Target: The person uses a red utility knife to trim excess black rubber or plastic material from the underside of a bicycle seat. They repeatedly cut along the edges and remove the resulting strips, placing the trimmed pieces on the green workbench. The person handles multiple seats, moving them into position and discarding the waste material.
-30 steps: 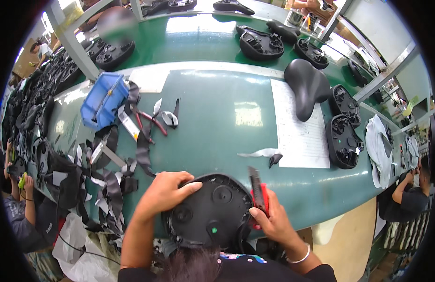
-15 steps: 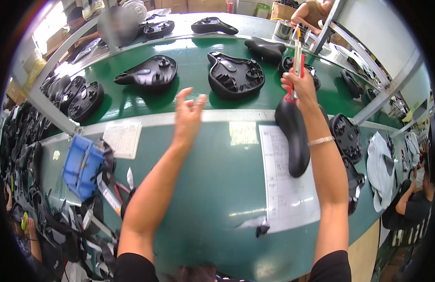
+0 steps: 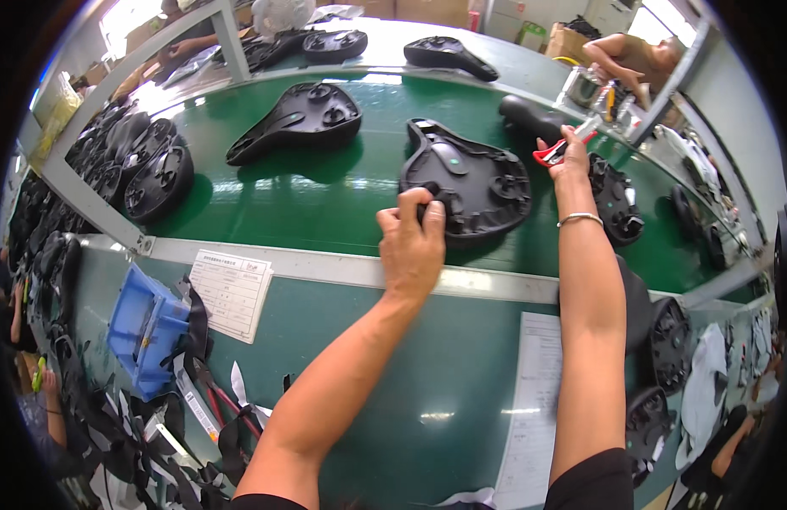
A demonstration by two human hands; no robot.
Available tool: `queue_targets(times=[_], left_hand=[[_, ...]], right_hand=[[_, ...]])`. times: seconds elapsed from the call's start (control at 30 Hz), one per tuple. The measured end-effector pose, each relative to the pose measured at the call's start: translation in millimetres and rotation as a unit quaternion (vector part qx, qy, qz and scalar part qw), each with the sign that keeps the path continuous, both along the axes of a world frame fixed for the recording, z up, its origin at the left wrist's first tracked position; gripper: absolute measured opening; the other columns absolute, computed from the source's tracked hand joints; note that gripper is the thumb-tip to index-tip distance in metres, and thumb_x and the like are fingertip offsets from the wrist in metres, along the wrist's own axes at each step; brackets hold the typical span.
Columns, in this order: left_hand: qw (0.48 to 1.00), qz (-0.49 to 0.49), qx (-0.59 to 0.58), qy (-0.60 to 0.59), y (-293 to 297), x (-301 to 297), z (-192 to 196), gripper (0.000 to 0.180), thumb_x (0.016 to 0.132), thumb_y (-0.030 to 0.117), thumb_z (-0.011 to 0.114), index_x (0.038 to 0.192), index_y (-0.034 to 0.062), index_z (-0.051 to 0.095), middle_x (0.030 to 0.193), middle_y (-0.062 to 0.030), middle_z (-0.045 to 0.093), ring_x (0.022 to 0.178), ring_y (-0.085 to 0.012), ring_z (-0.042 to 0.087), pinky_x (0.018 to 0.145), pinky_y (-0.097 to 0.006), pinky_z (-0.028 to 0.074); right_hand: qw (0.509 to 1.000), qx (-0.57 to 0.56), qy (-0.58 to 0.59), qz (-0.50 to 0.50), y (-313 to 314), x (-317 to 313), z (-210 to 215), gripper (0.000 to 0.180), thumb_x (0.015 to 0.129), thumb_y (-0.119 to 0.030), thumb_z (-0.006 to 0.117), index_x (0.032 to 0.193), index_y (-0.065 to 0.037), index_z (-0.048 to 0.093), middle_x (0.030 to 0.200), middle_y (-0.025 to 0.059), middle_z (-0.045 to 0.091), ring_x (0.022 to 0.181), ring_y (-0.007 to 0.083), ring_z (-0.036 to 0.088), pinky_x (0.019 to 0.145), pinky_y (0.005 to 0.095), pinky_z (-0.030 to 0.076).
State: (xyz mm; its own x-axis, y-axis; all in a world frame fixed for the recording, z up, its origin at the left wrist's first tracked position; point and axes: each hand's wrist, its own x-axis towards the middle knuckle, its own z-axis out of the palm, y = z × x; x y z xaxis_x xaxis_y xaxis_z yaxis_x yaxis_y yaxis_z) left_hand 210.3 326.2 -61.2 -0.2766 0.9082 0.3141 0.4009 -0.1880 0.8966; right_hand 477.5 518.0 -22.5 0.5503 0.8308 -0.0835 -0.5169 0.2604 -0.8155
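A black bicycle saddle (image 3: 474,183) lies upside down on the green belt, its ribbed underside showing. My left hand (image 3: 412,246) is at its near left edge, fingers and thumb closed on the rim. My right hand (image 3: 570,160), beyond the saddle's right side, is closed around a red-and-silver hand tool (image 3: 551,155); its exact kind is unclear. Close to the right hand are a saddle with its smooth cover up (image 3: 525,115) and another upturned saddle (image 3: 616,200). A further upturned saddle (image 3: 304,119) rests to the left on the belt.
A blue bin (image 3: 147,327), black strips and red-handled tools (image 3: 215,404) crowd the bench's left. Printed sheets lie at left (image 3: 232,293) and right (image 3: 529,408). Saddles pile up left and right. Metal frame posts (image 3: 96,204) flank the belt. Other people sit across and beside the bench.
My left hand has moved right and taken hold of the saddle's edge. My right hand's tool has tilted from upright. The view has shifted, and the saddle under my right forearm is now mostly hidden.
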Motion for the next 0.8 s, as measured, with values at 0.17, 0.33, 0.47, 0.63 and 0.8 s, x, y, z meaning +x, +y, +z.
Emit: queue_targets(times=[0.17,0.33,0.47,0.63,0.8], left_hand=[[0.987,0.026,0.07,-0.144,13.7,-19.3,-18.6,0.022,0.093,0.021,0.052,0.114,0.0136,0.049,0.107,-0.0166,0.042,0.097,-0.0301,0.048,0.083,-0.041,0.046],[0.95,-0.062,0.062,-0.299,-28.9,-21.0,-19.2,0.017,0.096,0.022,0.046,0.112,0.0142,0.045,0.099,-0.004,0.048,0.075,-0.0113,0.052,0.057,-0.027,0.048],[0.956,-0.141,-0.009,-0.256,-95.3,-42.4,-11.0,0.019,0.095,0.021,0.046,0.11,0.0096,0.048,0.109,-0.0102,0.043,0.095,-0.0199,0.047,0.075,-0.032,0.046],[0.987,-0.107,-0.037,-0.113,-159.7,-61.6,7.8,0.019,0.092,0.015,0.048,0.109,0.0053,0.049,0.112,-0.0114,0.046,0.103,-0.0253,0.042,0.094,-0.038,0.033],[0.995,-0.056,0.063,0.057,-206.0,-84.0,-22.5,0.026,0.086,0.017,0.06,0.108,0.0069,0.051,0.109,-0.0104,0.045,0.108,-0.0264,0.042,0.103,-0.038,0.029]], right_hand=[[0.974,-0.064,-0.219,0.009,-123.6,23.9,96.9,0.032,0.078,-0.024,0.074,0.106,-0.015,0.061,0.092,-0.0002,0.058,0.084,0.0158,0.056,0.06,0.0334,0.051],[0.969,-0.043,-0.237,0.057,-364.6,110.1,129.2,0.025,0.088,-0.022,0.062,0.111,-0.013,0.06,0.092,-0.0028,0.064,0.078,0.0079,0.061,0.056,0.0228,0.046],[0.84,-0.266,-0.463,-0.094,-489.6,160.7,127.9,0.03,0.087,-0.028,0.064,0.111,-0.011,0.061,0.082,-0.0024,0.06,0.064,0.0068,0.055,0.048,0.0213,0.042],[0.677,-0.06,-0.722,-0.126,-394.4,57.5,150.9,0.045,0.082,-0.021,0.07,0.121,-0.005,0.057,0.081,0.0006,0.061,0.068,0.0092,0.052,0.064,0.0253,0.043],[0.517,-0.124,-0.847,-0.023,-235.0,-15.8,114.1,0.033,0.075,-0.02,0.072,0.1,-0.007,0.054,0.083,0.0149,0.063,0.08,0.0325,0.065,0.07,0.045,0.048]])
